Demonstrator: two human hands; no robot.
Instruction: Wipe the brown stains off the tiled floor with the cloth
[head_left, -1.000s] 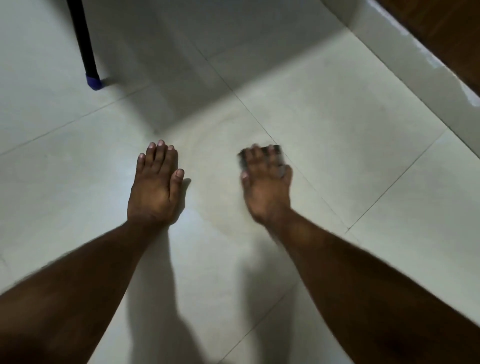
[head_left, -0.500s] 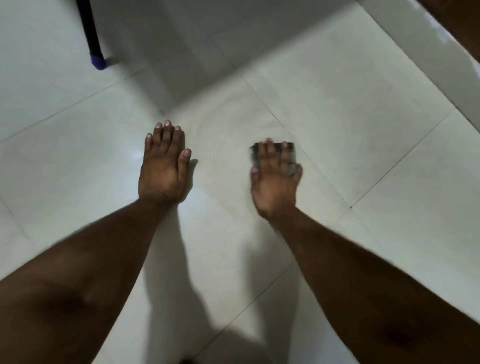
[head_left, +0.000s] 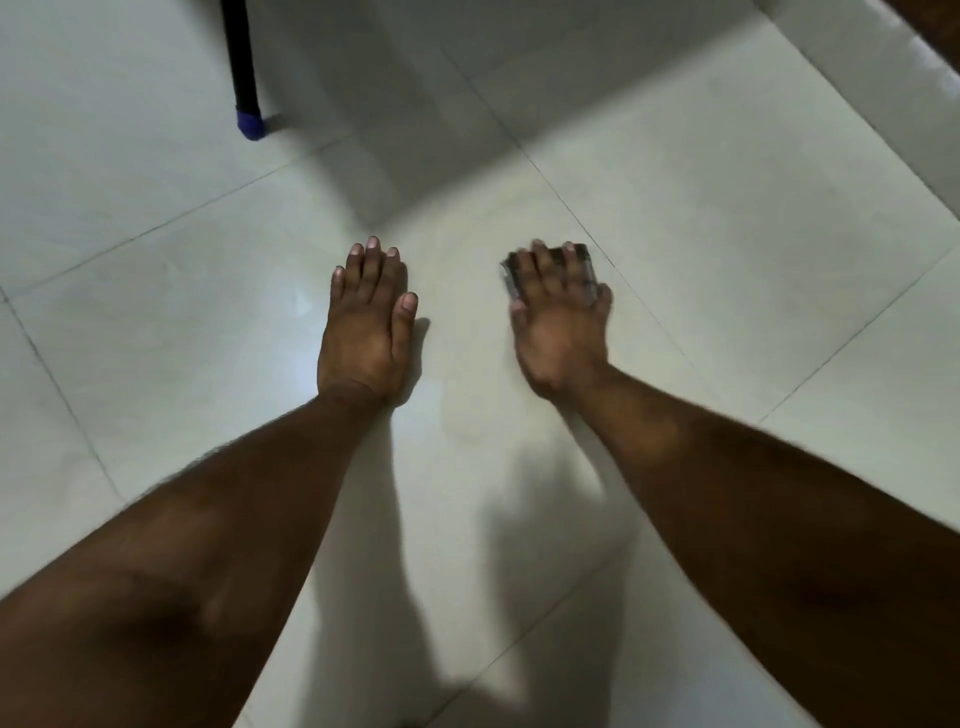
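Below, pale glossy floor tiles (head_left: 701, 234) with thin grout lines. Left hand (head_left: 366, 332) lies flat, fingers straight; right hand (head_left: 561, 322) presses a dark cloth (head_left: 579, 260) flat, fingers extended. Black chair leg (head_left: 240, 62), blue-capped, stands behind.

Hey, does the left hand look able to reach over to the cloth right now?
Probably yes. The left hand lies flat on the floor, with only bare tile between it and the cloth under the right hand.

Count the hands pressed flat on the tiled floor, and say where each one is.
2. The left hand lies flat on bare tile left of centre. The right hand is right of centre, fingers straight, pressing the dark cloth to the floor. None seems hidden.
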